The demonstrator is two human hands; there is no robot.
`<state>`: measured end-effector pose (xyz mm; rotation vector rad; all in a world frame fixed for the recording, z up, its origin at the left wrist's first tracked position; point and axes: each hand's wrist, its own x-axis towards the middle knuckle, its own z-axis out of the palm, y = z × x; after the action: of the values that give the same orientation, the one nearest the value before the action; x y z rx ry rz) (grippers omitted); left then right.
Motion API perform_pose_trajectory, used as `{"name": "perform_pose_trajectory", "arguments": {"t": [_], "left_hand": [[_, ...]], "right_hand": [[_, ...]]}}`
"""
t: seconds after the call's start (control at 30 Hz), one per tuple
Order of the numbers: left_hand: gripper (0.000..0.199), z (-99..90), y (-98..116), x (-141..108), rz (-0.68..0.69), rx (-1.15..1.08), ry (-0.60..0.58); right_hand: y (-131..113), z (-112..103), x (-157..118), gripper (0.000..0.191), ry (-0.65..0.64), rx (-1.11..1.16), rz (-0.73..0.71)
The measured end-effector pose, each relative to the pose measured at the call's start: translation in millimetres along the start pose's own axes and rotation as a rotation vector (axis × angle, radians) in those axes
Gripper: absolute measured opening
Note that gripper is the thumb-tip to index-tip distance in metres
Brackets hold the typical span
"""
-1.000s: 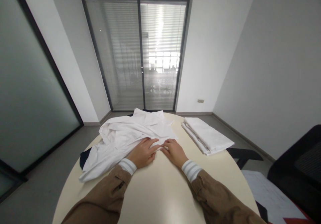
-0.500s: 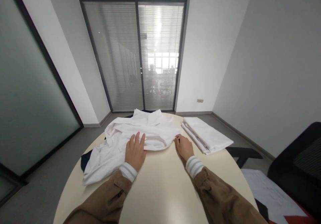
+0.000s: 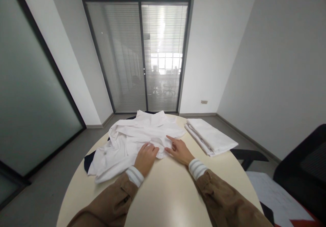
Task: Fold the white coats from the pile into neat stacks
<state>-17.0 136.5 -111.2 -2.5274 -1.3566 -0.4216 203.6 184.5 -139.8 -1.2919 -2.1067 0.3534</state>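
A rumpled white shirt is spread across the far left part of the round table. My left hand is at its near edge, fingers bent and closed on the cloth; the fingertips are partly hidden. Beside it, my right hand rests on the shirt's near right part. Its index finger is stretched out and its thumb stands apart, with no cloth visibly gripped. Dark blue fabric peeks out under the shirt's left side.
A folded white cloth lies on the right of the table. Beyond the right edge is a black chair with white and red material on its seat. A glass door with blinds is in the wall behind.
My left hand has moved right, its fingers now bent, and the shirt's lower left part has shifted right with it. My right hand has let go of the right edge and moved left.
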Motion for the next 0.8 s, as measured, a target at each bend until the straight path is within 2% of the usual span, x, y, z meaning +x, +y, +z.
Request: {"name": "perform_pose_trajectory", "arguments": {"t": [0.07,0.13,0.2,0.3,0.4,0.5,0.6,0.63,0.7,0.8], "left_hand": [[0.017,-0.1,5,-2,0.071,-0.061,0.014],[0.019,-3.7,7,-3,0.107,-0.122,0.064],[0.032,-9.5,6,-4,0.047,-0.14,0.16],[0.042,-18.2,-7,-2,-0.254,-0.043,0.32],[0.05,-21.6,-38,-2,-0.599,0.065,0.406],[0.066,-17.0,-80,-8,-0.883,0.027,0.411],[0.084,-6.1,-118,-18,-1.128,-0.158,0.313],[0.08,-2.3,-126,-21,-1.163,-0.19,0.284],[0.059,3.8,-133,-25,-1.108,-0.157,0.311],[0.039,6.3,-127,-26,-0.873,-0.073,0.456]], "right_hand": [[0,2,0,0.042,-0.044,-0.022,-0.087],[3,5,1,0.025,-0.021,-0.027,-0.097],[8,7,3,0.024,0.051,0.004,-0.05],[17,10,5,0.032,0.178,0.076,0.037],[25,12,5,0.032,0.26,0.109,0.082],[28,13,4,0.03,0.231,0.092,0.093],[27,13,2,0.027,0.16,0.043,0.105],[26,13,1,0.026,0.145,0.024,0.108],[23,12,0,0.025,0.128,-0.013,0.11],[20,11,0,0.026,0.117,-0.039,0.118]]}}
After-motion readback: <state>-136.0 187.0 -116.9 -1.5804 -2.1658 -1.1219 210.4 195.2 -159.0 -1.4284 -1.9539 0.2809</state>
